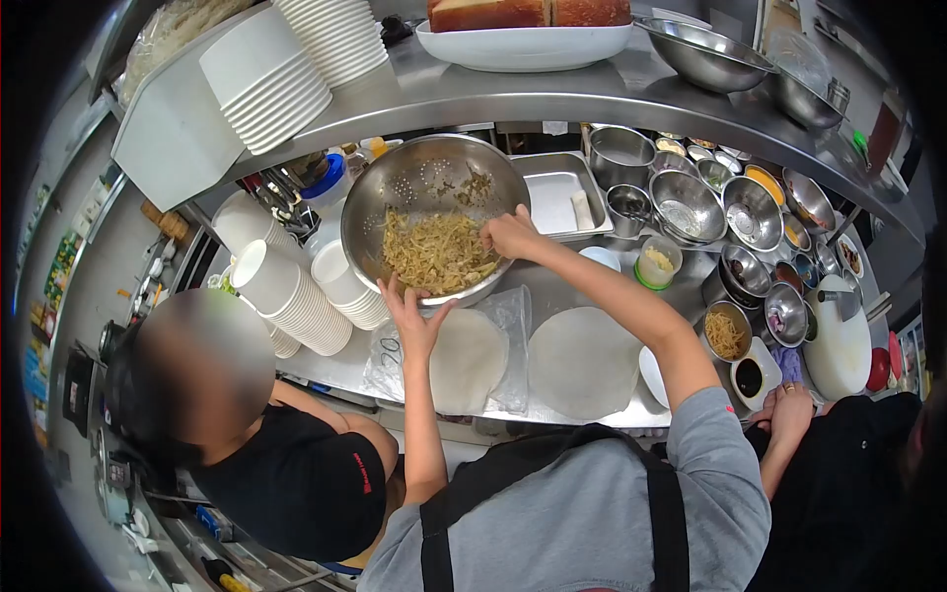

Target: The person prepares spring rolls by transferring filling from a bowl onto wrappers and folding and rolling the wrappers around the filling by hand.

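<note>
A large metal colander [360,197] stands tilted towards me, with yellowish shredded food [434,247] in its lower part. At its near rim is my left hand [412,314], fingers spread over the edge and thumb outside, gripping it. My right hand [510,235] reaches in from the right side, its fingers curled into the shreds; the fingertips are partly hidden. Below the colander lie two thin round pale sheets, a left sheet [472,365] on a clear plastic bag [387,360] marked "20" and a right sheet [584,363] on the metal counter.
Stacked white tubs [296,301] stand left of the colander. Several metal bowls [688,205] and a dark sauce dish [750,377] crowd the right side. Overhead runs a metal shelf [414,99]. One person [296,483] is close on my left, another person's hands [787,414] on my right.
</note>
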`<action>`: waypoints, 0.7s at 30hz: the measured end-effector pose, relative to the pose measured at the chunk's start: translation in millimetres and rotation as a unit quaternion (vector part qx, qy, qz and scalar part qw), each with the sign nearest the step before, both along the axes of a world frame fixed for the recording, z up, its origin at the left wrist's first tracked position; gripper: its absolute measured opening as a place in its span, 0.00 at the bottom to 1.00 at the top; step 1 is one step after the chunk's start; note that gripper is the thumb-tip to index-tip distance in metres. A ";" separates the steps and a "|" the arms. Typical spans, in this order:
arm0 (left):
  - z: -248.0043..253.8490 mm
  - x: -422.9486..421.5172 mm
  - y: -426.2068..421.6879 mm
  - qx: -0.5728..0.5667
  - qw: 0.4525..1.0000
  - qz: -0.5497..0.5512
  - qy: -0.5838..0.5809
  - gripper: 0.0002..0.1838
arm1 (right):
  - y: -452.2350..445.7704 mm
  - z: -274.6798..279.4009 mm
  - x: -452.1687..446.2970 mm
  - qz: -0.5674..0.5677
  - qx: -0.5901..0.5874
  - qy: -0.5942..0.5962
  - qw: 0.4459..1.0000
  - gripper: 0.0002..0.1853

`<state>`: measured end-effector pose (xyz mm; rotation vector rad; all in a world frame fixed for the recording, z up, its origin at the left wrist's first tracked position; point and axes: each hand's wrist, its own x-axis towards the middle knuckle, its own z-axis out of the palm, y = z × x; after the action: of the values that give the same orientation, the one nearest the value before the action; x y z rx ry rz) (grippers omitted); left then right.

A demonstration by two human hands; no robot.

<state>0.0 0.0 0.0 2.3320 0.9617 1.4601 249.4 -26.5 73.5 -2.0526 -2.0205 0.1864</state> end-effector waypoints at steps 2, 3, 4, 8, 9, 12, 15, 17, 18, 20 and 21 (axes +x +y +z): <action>1.4 -0.4 5.0 -0.021 1.000 0.003 -0.004 0.16 | 4.1 -9.9 -4.9 -0.013 0.028 0.014 0.999 0.10; 11.1 -5.4 0.4 -0.014 0.999 0.024 0.024 0.14 | 2.0 -11.3 -9.5 -0.015 0.024 0.038 0.999 0.10; 16.4 -3.0 -3.5 -0.009 0.998 0.044 0.042 0.13 | 1.2 -11.9 -7.1 -0.016 0.017 0.052 0.998 0.10; 35.5 10.2 -10.4 0.022 0.987 0.115 0.111 0.10 | -1.2 -14.7 4.1 -0.022 0.007 0.097 0.995 0.11; 37.0 13.6 -7.1 0.024 0.985 0.115 0.128 0.10 | 0.3 -15.6 5.7 -0.026 0.007 0.104 0.994 0.11; 36.7 20.5 2.9 0.034 0.978 0.116 0.168 0.09 | 2.8 -21.5 5.9 -0.034 0.011 0.123 0.992 0.12; 33.6 28.7 13.0 0.055 0.977 0.116 0.171 0.09 | 2.8 -23.3 6.4 -0.044 0.017 0.128 0.991 0.11; 32.2 31.5 23.7 0.078 0.977 0.119 0.157 0.10 | 4.1 -18.7 7.2 -0.061 0.011 0.131 0.989 0.10; 37.3 32.8 25.6 0.080 0.978 0.117 0.156 0.10 | 4.5 -15.0 8.3 -0.064 0.020 0.130 0.989 0.10; 48.1 35.6 30.3 0.082 0.978 0.115 0.153 0.10 | 7.4 -5.5 13.1 -0.070 0.035 0.128 0.989 0.10; 54.7 36.9 32.2 0.086 0.978 0.115 0.149 0.11 | 8.0 0.3 14.6 -0.072 0.050 0.130 0.988 0.10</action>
<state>36.9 32.2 54.7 2.6989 1.2662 1.3403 264.0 -18.5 73.8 -1.9860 -1.6883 0.3012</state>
